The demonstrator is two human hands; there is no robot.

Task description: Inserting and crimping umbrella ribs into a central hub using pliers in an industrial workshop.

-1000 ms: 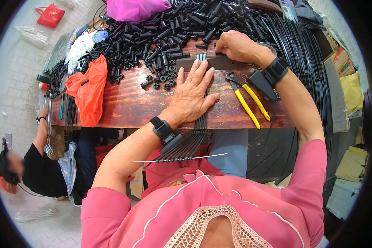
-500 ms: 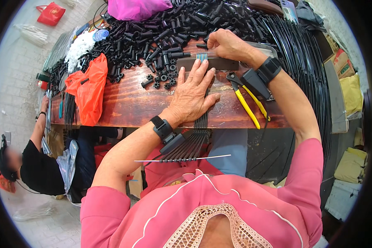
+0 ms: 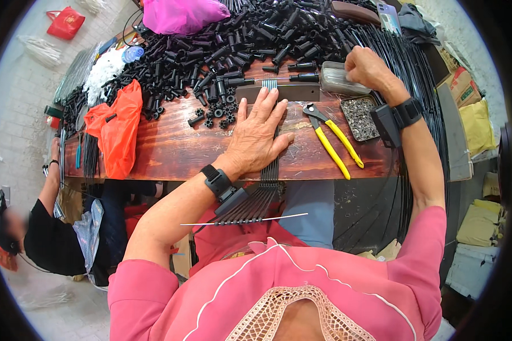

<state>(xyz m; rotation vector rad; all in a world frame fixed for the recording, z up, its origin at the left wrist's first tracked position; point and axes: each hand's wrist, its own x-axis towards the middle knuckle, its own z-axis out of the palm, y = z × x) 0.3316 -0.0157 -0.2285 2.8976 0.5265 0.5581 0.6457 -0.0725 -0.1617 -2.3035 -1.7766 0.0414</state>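
Note:
My left hand (image 3: pixel 257 133) lies flat on a row of thin black rods (image 3: pixel 271 170), fingers spread toward a dark brown block (image 3: pixel 293 92). The rod tips (image 3: pixel 269 84), bluish and pale, rest at this block. Below the table edge the rods fan out to a thin pale rod (image 3: pixel 290 216) that crosses them. My right hand (image 3: pixel 371 69) is closed, fingertips curled at the edge of a clear plastic box (image 3: pixel 337 85) of fine pale pins. Whatever is between those fingertips is hidden. Yellow-handled cutting pliers (image 3: pixel 333 139) lie between my hands.
A heap of black plastic tubular parts (image 3: pixel 216 54) covers the back of the table (image 3: pixel 176 145). A tray of small metal bits (image 3: pixel 358 116) is beside my right wrist. Long black rods (image 3: pixel 421 113) line the right side; an orange bag (image 3: pixel 119 133) lies left. A person (image 3: pixel 51 227) sits far left.
My right hand has moved right, from beside the rod tips to the clear box, bringing the metal-bits tray into view. My left hand stays flat on the rods. The whole view has shifted slightly.

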